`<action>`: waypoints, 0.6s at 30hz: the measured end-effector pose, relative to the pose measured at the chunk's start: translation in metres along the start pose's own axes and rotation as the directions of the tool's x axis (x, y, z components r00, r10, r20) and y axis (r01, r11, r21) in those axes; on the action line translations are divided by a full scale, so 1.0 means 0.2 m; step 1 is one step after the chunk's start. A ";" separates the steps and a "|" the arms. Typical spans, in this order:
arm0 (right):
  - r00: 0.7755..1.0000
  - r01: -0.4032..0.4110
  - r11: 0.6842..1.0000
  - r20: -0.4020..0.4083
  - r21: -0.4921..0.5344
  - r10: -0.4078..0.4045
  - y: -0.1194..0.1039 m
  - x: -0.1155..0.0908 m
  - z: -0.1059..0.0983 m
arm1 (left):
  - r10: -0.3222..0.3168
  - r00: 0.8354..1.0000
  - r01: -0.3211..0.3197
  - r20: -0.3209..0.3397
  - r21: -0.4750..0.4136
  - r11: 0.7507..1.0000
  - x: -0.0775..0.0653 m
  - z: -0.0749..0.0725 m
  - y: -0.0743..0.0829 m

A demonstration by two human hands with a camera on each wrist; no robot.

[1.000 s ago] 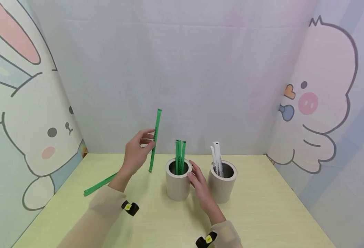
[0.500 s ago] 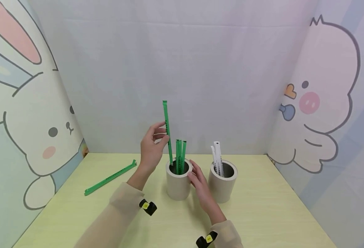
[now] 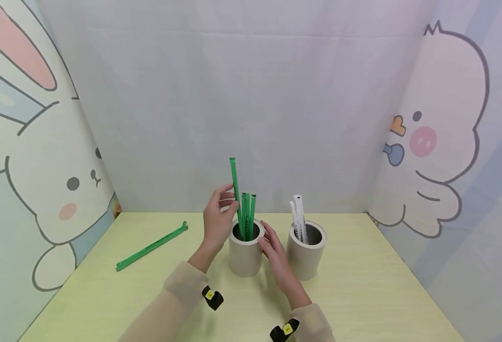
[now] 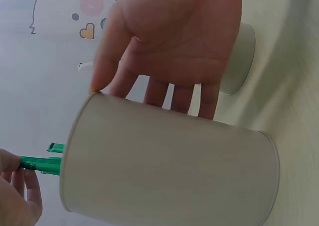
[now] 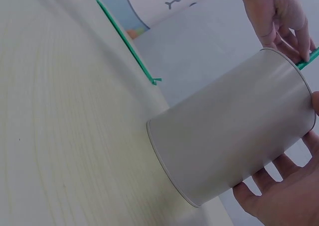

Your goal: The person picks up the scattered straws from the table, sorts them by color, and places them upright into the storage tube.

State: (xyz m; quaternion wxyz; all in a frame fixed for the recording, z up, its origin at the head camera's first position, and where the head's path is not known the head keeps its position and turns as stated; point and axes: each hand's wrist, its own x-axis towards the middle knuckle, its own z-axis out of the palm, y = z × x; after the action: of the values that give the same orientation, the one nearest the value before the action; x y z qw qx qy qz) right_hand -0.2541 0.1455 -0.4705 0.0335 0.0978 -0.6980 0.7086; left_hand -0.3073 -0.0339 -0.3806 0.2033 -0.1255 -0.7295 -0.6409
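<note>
My left hand pinches a long thin green wrapped stick between thumb and fingers. Its lower end is inside the left beige cup, beside several other green sticks standing there. In the left wrist view this pinching hand shows beyond the cup's mouth. My right hand holds the same cup on its right side, thumb near the rim, fingers spread along the wall. Close to the back of that hand stands a second beige cup with several white sticks in it.
Another green stick lies slantwise on the pale wood table at the left. A grey cloth backdrop rises behind the table, with cartoon-printed cloths on both sides, a rabbit left and a duck right.
My left hand has moved right, bringing the green stick over the left cup, then down so its end sits inside. The lying stick is uncovered. My right hand has stayed on the cup.
</note>
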 end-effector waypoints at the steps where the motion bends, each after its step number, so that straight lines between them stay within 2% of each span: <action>1: 1.000 0.002 1.000 0.000 -0.002 -0.002 0.00 0.00 0.00 | -0.011 1.000 0.011 -0.002 0.001 1.000 0.00 0.00 -0.01; 6: 1.000 0.004 1.000 0.000 -0.004 -0.004 0.00 0.00 0.00 | -0.053 0.999 0.053 -0.006 -0.008 0.999 -0.03 0.01 -0.07; 12: 1.000 0.013 1.000 -0.007 -0.009 -0.013 0.00 0.00 0.00 | -0.091 0.996 0.091 -0.004 -0.017 0.996 -0.05 0.02 -0.09; 18: 1.000 0.008 1.000 0.002 -0.012 -0.008 0.00 0.00 0.00 | -0.097 0.995 0.097 -0.004 -0.007 0.995 -0.07 0.02 -0.12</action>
State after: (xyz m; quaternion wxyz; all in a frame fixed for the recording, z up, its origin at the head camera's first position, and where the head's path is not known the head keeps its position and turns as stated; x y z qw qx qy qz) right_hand -0.2547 0.1460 -0.4700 0.0363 0.1008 -0.7018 0.7043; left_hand -0.3058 -0.0326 -0.4091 0.1731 -0.0893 -0.7320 -0.6529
